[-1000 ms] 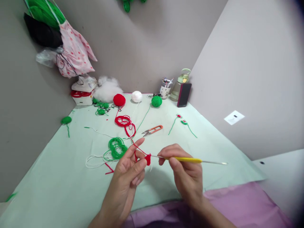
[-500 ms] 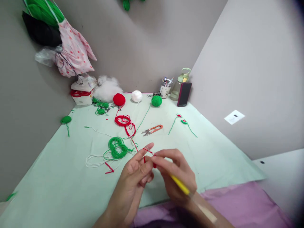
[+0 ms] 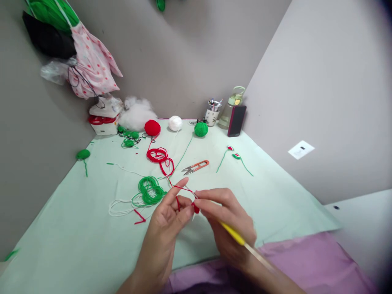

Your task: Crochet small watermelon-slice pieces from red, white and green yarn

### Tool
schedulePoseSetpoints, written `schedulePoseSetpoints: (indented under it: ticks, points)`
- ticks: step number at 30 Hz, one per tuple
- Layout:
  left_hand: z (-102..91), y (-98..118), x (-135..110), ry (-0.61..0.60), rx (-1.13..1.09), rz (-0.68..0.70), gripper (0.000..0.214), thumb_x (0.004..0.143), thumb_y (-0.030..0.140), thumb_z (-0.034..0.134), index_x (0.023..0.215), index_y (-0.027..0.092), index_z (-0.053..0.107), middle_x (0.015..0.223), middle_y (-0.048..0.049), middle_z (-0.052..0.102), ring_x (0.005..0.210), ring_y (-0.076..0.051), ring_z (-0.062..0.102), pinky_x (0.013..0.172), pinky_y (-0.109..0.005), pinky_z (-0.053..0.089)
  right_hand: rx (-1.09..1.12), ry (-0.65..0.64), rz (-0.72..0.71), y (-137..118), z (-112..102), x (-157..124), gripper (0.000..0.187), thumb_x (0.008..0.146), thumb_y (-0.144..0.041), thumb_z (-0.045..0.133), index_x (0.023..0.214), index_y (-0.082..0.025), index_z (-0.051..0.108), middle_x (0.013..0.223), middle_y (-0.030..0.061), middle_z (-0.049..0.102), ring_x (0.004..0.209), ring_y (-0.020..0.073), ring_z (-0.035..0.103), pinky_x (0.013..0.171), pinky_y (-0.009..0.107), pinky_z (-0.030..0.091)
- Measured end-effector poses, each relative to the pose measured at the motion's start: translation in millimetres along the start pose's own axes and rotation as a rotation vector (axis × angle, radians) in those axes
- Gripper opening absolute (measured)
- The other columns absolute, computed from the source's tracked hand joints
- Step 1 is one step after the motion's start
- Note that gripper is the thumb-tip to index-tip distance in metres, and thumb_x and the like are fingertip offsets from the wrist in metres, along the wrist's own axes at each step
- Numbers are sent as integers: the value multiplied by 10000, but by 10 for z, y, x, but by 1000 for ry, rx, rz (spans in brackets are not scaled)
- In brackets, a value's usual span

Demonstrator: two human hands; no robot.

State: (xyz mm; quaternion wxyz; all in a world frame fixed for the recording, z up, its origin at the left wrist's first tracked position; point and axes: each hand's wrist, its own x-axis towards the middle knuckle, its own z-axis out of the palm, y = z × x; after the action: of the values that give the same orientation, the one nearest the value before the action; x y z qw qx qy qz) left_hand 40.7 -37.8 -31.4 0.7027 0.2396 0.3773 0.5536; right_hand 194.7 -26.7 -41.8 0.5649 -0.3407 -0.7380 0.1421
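Note:
My left hand (image 3: 168, 220) pinches a small red crochet piece (image 3: 196, 208) between thumb and fingers. Its index finger points up, with red yarn (image 3: 183, 188) running over it toward the hook's tip. My right hand (image 3: 229, 220) is closed round a crochet hook (image 3: 234, 234) with a yellow grip; the rear of its shaft is blurred along the wrist. The hook's tip is at the red piece, mostly hidden by the fingers. Beyond the left hand, the yarn leads to a loose red coil (image 3: 159, 156) and a red yarn ball (image 3: 152, 128).
Orange thread snips (image 3: 196, 166) lie beyond my hands. A green yarn coil (image 3: 150, 191) is at the left. Two small green-and-red pieces (image 3: 236, 156) lie at the right. Along the back are white (image 3: 175, 123) and green yarn balls (image 3: 201, 129), stuffing (image 3: 137, 114), a bottle (image 3: 227, 112) and a phone (image 3: 237, 121).
My left index finger has moved left and up, drawing the red yarn into a longer span toward the hook. The fingers are farther apart from the right hand, and the red piece shows more.

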Motion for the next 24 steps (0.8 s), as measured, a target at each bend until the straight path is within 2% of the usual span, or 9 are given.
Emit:
schedulePoseSetpoints:
  ticks: [4, 8, 12, 14, 16, 18, 19, 21, 24]
  points:
    - [-74, 54, 51, -40, -28, -68, 507, 841, 305, 906, 1334, 297, 789, 921, 1, 677, 852, -140, 572, 862, -265, 467, 403, 39, 304, 34, -18, 79, 169, 1056, -264, 672, 1075, -285, 839, 975, 56, 826, 888, 202, 755, 790, 333, 638]
    - [-110, 92, 40, -47, -40, -69, 473, 850, 307, 893, 1313, 275, 798, 908, -2, 665, 853, -144, 575, 862, -265, 471, 578, 16, 454, 62, -47, 111, 206, 1056, -375, 672, 1015, -233, 816, 916, 56, 805, 744, 176, 728, 734, 322, 628]
    - [-113, 82, 25, -2, 24, 30, 428, 859, 295, 889, 1278, 302, 808, 876, 16, 668, 861, -137, 590, 880, -243, 484, 454, -14, 385, -7, -95, 99, 253, 1101, -347, 578, 1029, -213, 781, 928, 73, 786, 766, 190, 731, 739, 338, 635]
    - [-99, 55, 25, 36, 59, 100, 469, 855, 282, 898, 1310, 322, 789, 867, 24, 673, 847, -131, 589, 850, -227, 491, 313, -52, 260, -46, -114, 83, 245, 1114, -278, 532, 1085, -222, 769, 940, 79, 783, 805, 203, 739, 739, 345, 642]
    - [-76, 24, 22, 55, 55, 132, 537, 846, 268, 911, 1358, 334, 759, 861, 29, 679, 834, -126, 587, 827, -217, 496, 108, -105, 71, -56, -119, 50, 234, 1087, -196, 558, 1185, -239, 766, 996, 94, 793, 872, 225, 756, 762, 362, 655]
    - [-55, 3, 16, 28, 0, 92, 597, 832, 270, 927, 1393, 326, 733, 862, 24, 687, 840, -129, 602, 823, -224, 506, -63, -160, -85, -37, -112, 1, 326, 1023, -124, 647, 1289, -273, 762, 1080, 104, 802, 963, 254, 772, 821, 383, 667]
    - [-48, 1, 14, -2, -41, 42, 612, 821, 281, 938, 1396, 308, 731, 868, 16, 692, 837, -131, 609, 813, -229, 511, -90, -166, -109, -22, -107, -24, 383, 994, -110, 690, 1320, -297, 760, 1112, 102, 801, 994, 267, 777, 844, 393, 671]
    - [-45, 15, 17, -65, -118, -82, 599, 801, 299, 953, 1364, 253, 755, 847, 8, 687, 733, -106, 575, 772, -234, 514, -48, -137, -72, 4, -101, -58, 402, 995, -140, 702, 1344, -332, 754, 1125, 95, 791, 1003, 276, 780, 839, 402, 677]
    - [-59, 57, 37, -71, -183, -149, 475, 812, 282, 942, 1257, 184, 808, 661, 73, 564, 529, -40, 341, 699, -216, 492, 113, -29, 78, 15, -108, -36, 285, 1072, -196, 588, 1259, -297, 777, 1000, 84, 759, 867, 237, 748, 716, 376, 653]
